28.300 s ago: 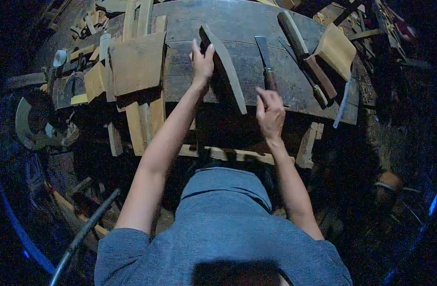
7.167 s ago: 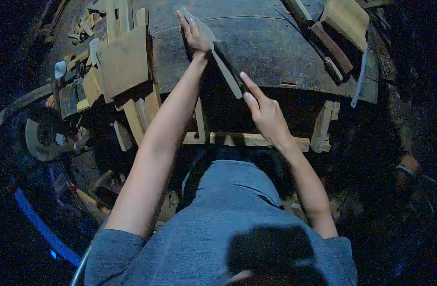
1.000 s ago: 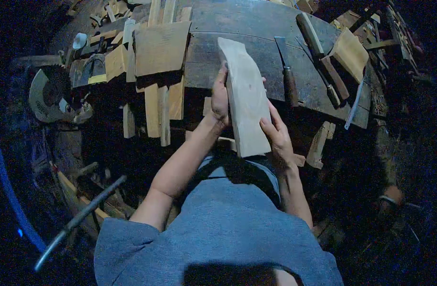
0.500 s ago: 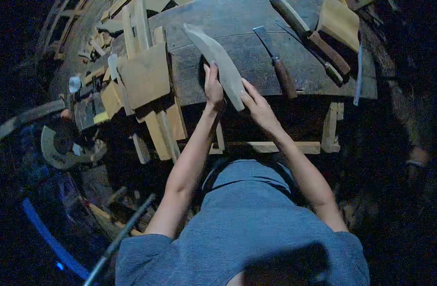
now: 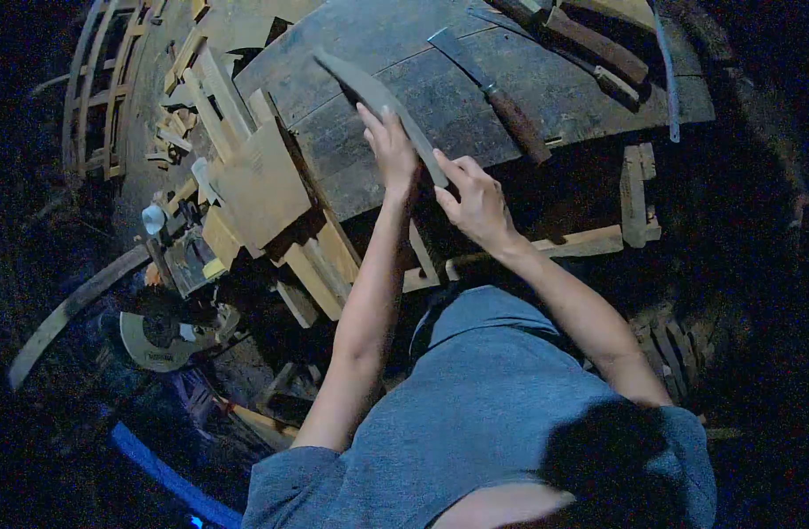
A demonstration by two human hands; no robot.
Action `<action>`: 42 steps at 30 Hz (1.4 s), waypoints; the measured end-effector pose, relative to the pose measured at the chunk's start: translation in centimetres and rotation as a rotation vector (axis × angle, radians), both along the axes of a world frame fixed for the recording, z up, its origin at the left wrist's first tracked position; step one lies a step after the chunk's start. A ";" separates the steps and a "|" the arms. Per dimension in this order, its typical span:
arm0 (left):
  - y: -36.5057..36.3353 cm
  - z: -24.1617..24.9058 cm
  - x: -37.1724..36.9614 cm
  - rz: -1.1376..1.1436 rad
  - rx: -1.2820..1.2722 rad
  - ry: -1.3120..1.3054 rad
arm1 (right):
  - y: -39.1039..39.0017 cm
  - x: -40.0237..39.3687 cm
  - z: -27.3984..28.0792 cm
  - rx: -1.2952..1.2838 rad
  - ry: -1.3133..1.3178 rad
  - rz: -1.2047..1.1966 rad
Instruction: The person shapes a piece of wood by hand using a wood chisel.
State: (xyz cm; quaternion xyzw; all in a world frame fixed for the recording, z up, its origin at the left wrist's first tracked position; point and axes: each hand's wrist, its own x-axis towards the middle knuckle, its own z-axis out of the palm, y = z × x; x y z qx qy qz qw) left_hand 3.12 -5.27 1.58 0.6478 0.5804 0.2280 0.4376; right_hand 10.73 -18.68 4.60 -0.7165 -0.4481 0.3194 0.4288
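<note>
A curved, pale wooden piece (image 5: 380, 95), tapered at its far end, slants over the bench, turned so its narrow side shows. My right hand (image 5: 479, 201) is closed around its near end, thumb and fingers on either side. Along the left edge, near its middle, lies my left hand (image 5: 392, 159), fingers stretched and spread, touching the wood. Whether any of its fingers reach underneath is hidden. Right of the piece, a chisel (image 5: 510, 115) with a brown wooden handle lies on the bench (image 5: 369, 181).
Wooden-handled tools (image 5: 598, 44) lie at the back right, beside a long thin metal strip (image 5: 667, 79). Left are a square board (image 5: 261, 189) and stacked wood strips (image 5: 223, 110). A power tool with a round guard (image 5: 153, 342) sits lower left. A timber frame (image 5: 635, 194) stands under the bench.
My view has turned and shifted. The wooden piece has rolled from showing its broad face to its narrow side. My left fingers have spread, and my right hand has turned knuckles up.
</note>
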 end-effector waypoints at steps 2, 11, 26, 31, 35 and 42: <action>0.2 -1.7 -0.8 0.039 0.105 -0.080 | 0.1 0.1 0.6 -0.006 -0.118 0.047; 5.6 -1.1 0.9 0.092 0.167 -0.049 | 2.2 6.5 0.1 0.002 -0.675 -0.089; 1.3 -0.2 0.3 0.069 0.098 -0.302 | -1.4 7.6 -0.7 -0.035 -0.144 0.076; 0.9 -0.6 0.1 0.068 0.093 -0.355 | -6.5 4.2 1.9 -0.119 0.240 0.178; 0.3 0.2 0.6 0.058 0.114 -0.334 | -6.6 3.5 5.4 -0.523 0.240 0.115; 0.3 -0.1 0.7 0.101 0.090 -0.439 | -5.9 3.7 4.4 -0.403 0.394 0.159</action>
